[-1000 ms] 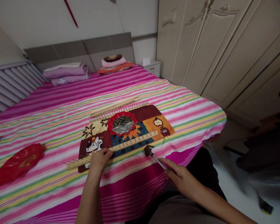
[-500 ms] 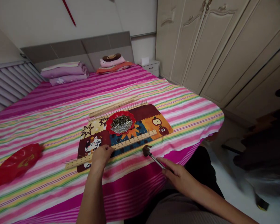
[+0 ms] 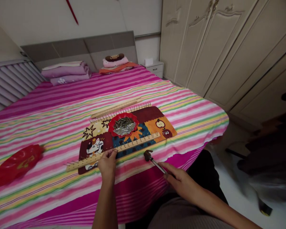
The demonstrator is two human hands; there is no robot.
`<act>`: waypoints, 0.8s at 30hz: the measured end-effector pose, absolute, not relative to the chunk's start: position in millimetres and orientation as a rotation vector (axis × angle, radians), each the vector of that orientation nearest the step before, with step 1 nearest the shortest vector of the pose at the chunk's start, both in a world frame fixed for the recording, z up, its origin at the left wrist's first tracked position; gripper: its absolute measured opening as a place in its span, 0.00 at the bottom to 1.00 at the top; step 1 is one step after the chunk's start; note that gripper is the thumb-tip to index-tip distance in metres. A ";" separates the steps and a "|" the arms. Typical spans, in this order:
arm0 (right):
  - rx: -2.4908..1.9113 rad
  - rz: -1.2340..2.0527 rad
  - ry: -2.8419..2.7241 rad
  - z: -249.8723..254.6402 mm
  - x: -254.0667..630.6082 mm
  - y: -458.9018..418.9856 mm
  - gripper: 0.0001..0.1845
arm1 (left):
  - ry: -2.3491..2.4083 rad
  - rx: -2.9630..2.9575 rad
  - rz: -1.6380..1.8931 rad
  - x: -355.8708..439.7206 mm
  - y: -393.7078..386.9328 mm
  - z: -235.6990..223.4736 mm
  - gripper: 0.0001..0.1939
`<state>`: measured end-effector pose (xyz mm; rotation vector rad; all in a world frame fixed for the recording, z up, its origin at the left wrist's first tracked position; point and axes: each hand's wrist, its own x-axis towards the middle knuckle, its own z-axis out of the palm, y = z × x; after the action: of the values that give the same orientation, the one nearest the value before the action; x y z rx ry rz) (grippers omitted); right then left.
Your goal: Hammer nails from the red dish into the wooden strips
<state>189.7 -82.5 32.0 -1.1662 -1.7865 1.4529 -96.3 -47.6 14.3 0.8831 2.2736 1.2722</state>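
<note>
A long wooden strip (image 3: 133, 145) studded with a row of nails lies across a colourful patchwork mat (image 3: 154, 119) on the striped bed. My left hand (image 3: 107, 162) rests on the near edge of this strip, fingers curled and pinching at it. My right hand (image 3: 178, 179) grips the handle of a small hammer (image 3: 149, 156), whose dark head lies on the bedspread just in front of the strip. A red dish (image 3: 124, 124) full of loose nails sits on the mat behind the strip.
More wooden strips with nails (image 3: 119, 107) lie behind the mat. A red dish (image 3: 15, 164) lies at the left. Folded bedding (image 3: 65, 72) and a stack with a plush toy (image 3: 115, 63) sit by the headboard. Wardrobe doors (image 3: 205, 44) stand at right, beyond the bed edge.
My left hand has slid a little to the right along the nailed strip. The hammer head has shifted slightly left and away from me.
</note>
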 end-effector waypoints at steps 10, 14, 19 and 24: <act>-1.117 1.456 -1.799 37.3 183.0 -81.3 0.24 | 2.490 1.325 1.035 -98.0 -45.2 11.1 0.12; -1.096 1.408 -1.829 40.9 169.7 -75.5 0.23 | 2.521 1.406 1.019 -96.3 -44.4 6.5 0.12; -1.049 1.446 -1.837 55.5 139.4 -61.9 0.23 | 2.529 1.483 1.067 -92.8 -46.2 -1.6 0.13; -0.967 1.414 -1.876 66.6 108.8 -50.7 0.24 | 2.520 1.535 1.128 -88.4 -49.4 -7.3 0.12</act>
<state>108.8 -50.7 66.6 -0.9673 -1.8758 1.4145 -88.4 -49.4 -7.3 1.5347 2.5204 1.1279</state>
